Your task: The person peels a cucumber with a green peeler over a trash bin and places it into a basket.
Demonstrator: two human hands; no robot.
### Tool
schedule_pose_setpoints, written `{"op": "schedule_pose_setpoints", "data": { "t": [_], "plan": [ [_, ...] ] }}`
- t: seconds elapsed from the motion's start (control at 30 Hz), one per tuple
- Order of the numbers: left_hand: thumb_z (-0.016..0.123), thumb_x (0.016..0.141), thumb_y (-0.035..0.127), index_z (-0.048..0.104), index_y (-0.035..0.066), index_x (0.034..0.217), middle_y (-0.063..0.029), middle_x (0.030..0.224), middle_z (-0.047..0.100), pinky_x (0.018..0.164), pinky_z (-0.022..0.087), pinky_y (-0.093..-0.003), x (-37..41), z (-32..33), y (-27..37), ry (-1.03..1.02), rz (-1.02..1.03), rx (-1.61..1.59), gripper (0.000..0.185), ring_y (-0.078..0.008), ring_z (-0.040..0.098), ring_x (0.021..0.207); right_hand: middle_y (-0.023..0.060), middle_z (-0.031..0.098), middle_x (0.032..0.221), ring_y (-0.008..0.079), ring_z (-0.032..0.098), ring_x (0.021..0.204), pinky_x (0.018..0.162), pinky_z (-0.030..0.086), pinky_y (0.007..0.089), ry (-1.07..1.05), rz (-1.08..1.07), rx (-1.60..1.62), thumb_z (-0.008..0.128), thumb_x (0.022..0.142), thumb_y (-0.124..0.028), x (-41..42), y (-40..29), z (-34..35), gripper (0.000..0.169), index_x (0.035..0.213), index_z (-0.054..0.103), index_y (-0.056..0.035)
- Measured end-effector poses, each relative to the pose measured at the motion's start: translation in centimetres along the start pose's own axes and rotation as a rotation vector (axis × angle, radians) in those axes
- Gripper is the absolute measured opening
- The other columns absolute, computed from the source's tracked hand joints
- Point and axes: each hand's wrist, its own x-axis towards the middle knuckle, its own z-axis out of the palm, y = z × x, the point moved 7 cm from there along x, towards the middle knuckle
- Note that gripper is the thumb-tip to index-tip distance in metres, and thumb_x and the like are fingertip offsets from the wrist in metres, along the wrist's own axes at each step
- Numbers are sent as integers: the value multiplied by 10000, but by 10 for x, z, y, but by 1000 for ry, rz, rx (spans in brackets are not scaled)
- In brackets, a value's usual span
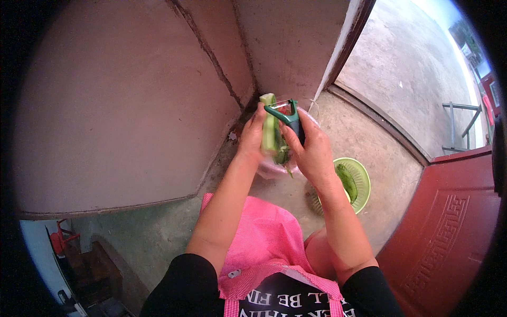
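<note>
My left hand point(252, 132) grips a long pale-green vegetable point(269, 130), perhaps a cucumber, with peeled stripes along its side. It is held roughly upright. In my right hand point(315, 146) is a Y-shaped peeler point(288, 117) with a green head and a dark handle. Its blade is beside the vegetable's upper part; whether it touches cannot be made out. Below both hands sits a pinkish plastic bag point(271, 171), partly hidden, with green peelings point(282, 155) over it.
A green plastic basket point(367, 186) with a green vegetable point(347, 183) in it stands on the concrete floor at right. Walls point(130, 107) meet in a corner ahead. A red door point(439, 230) stands at right beside a raised sill point(380, 123). A pink apron point(257, 230) covers my lap.
</note>
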Motion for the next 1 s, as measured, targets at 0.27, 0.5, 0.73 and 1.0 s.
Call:
{"op": "schedule_pose_setpoints", "data": {
  "t": [0.27, 0.5, 0.73, 1.0],
  "plan": [
    [545, 932, 400, 547, 60, 1226, -73, 1151, 617, 880, 514, -343, -7, 15, -2, 67, 49, 59, 450, -188, 615, 1000, 246, 617, 996, 400, 613, 907, 772, 491, 448, 57, -47, -85, 640, 853, -271, 0, -2, -2, 528, 1261, 481, 23],
    [555, 939, 348, 545, 46, 1197, -68, 1122, 626, 864, 508, -323, -13, 18, 6, 108, 77, 59, 397, -172, 612, 997, 255, 620, 1003, 398, 616, 913, 777, 489, 439, 3, -8, -142, 640, 854, -260, -2, 2, 10, 482, 1233, 519, 12],
    [575, 904, 464, 602, 0, 1113, -62, 963, 649, 731, 530, -280, -10, 12, 28, 185, 136, 186, 509, -137, 625, 814, 259, 627, 862, 407, 624, 819, 717, 481, 440, -265, 150, -42, 624, 859, -236, -13, -1, 15, 353, 1099, 592, 22],
    [522, 945, 435, 626, 54, 1101, -26, 870, 631, 633, 495, -271, 3, -34, 59, 412, 463, 347, 424, -122, 587, 721, 280, 612, 801, 431, 609, 790, 715, 470, 480, -450, 149, -54, 624, 850, -263, -23, -7, 14, 321, 978, 605, 31]
  ]
}}
